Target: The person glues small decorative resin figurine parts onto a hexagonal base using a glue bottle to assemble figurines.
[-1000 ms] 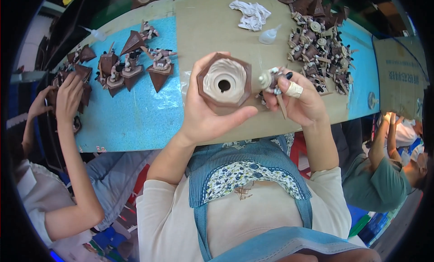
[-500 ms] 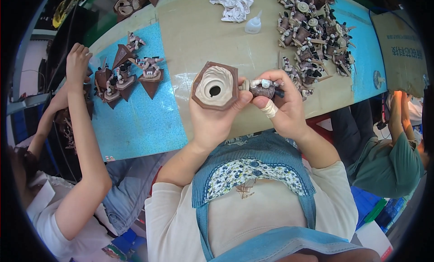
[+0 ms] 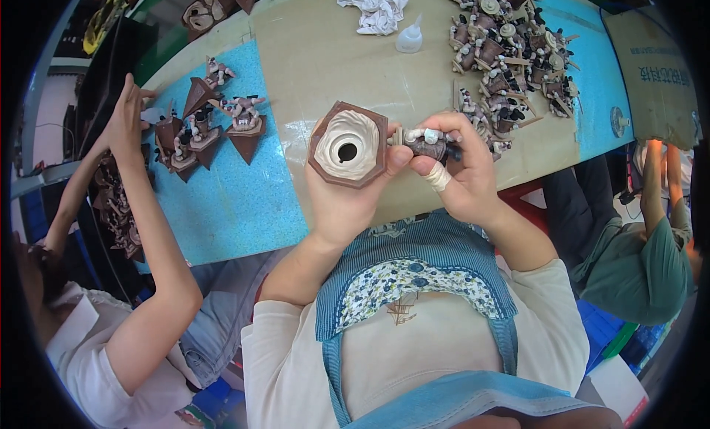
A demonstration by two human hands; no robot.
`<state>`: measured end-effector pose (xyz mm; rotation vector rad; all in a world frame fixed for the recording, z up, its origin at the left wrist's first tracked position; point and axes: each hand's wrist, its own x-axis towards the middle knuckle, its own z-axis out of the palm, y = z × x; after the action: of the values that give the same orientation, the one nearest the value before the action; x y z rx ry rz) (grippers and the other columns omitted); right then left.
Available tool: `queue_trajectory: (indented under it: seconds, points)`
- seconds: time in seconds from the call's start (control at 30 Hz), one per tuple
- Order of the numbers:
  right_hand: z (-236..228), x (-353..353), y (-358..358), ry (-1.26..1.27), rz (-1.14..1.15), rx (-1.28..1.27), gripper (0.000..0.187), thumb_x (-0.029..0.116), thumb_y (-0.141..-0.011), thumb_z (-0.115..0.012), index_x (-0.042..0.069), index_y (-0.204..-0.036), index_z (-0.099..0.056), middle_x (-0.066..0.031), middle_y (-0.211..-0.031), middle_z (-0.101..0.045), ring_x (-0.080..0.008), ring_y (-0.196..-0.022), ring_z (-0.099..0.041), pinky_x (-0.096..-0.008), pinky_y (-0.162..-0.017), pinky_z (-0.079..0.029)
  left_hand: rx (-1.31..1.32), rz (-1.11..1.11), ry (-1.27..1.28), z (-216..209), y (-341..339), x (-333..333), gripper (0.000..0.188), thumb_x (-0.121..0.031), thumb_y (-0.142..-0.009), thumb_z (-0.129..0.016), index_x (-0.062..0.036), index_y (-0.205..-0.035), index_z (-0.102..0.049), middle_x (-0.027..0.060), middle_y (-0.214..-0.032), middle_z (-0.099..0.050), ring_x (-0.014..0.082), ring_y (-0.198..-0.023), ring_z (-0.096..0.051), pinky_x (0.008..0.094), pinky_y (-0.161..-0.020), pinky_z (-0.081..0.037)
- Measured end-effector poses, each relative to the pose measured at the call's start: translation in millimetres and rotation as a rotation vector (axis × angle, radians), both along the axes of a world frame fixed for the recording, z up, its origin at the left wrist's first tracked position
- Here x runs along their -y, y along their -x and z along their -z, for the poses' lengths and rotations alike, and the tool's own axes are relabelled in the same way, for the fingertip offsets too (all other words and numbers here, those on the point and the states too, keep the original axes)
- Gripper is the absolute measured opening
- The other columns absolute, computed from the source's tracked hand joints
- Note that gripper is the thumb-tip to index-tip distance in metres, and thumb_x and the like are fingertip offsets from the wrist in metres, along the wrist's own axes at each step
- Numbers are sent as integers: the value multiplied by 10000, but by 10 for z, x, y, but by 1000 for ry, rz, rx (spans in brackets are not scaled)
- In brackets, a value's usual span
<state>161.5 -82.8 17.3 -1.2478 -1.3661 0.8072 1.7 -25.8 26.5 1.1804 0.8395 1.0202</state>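
Observation:
My left hand holds a brown hexagonal base with a cream, rippled hollow and a dark hole in its middle. The hollow side faces up toward me. Close beside it, my right hand grips a small painted figurine lying sideways, its pale hat end toward the base. My left thumb and fingertip are at that hat end. Pale tape wraps my right thumb. Whether figurine and base touch is hidden by my fingers.
Many similar figurines crowd the table's right side. Assembled figurines on brown bases stand on the blue mat at left. A white squeeze bottle and crumpled cloth lie ahead. A co-worker's arm reaches in from the left.
The base has shifted slightly left within the view, and the figurine has moved very little. At left, the co-worker's arms have moved, the nearer forearm shifting right and down.

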Motion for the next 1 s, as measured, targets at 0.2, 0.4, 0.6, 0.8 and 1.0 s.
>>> queue_trajectory:
  seconds: [0.2, 0.4, 0.6, 0.8, 1.0]
  points:
    - [-54, -20, -75, 387, -187, -752, 338, 143, -873, -696, 36, -1135, -511, -26, -999, -584, -109, -842, -569, -254, -750, -471, 28, 34, -176, -20, 14, -40, 379, -45, -743, -807, 2, -1069, -620, 82, -994, -683, 114, -848, -634, 262, -755, -518]
    - [-43, -3, -99, 117, -102, -21, 369, 149, -871, -700, 21, -1154, -500, -38, -1017, -562, -93, -915, -542, -239, -800, -451, 21, 35, 94, -25, -3, -6, 497, -19, -683, -840, -17, -1092, -557, 63, -981, -681, 129, -883, -629, 272, -796, -511]
    - [-222, -74, -233, 103, -120, -318, 301, 92, -851, -694, 35, -1088, -518, -34, -988, -570, -101, -875, -528, -255, -774, -440, 76, 236, -137, -9, 149, -159, 683, -98, -626, -896, -12, -1161, -481, 88, -1087, -616, 152, -1011, -595, 307, -883, -480]
    - [-472, -179, -372, -63, -266, -67, 310, 47, -735, -714, 41, -987, -532, -53, -917, -568, -128, -777, -519, -257, -699, -417, 11, 446, -59, -98, 136, -152, 695, -114, -638, -869, -12, -1186, -453, 91, -1114, -599, 167, -1040, -592, 297, -892, -468]
    - [-762, -258, -277, -247, -376, 493, 329, -9, -587, -695, 41, -880, -553, -74, -831, -537, -222, -700, -501, -328, -623, -385, -146, 523, -101, -183, 33, -116, 686, -85, -617, -814, 2, -1206, -473, 89, -1071, -616, 142, -996, -596, 286, -876, -473]
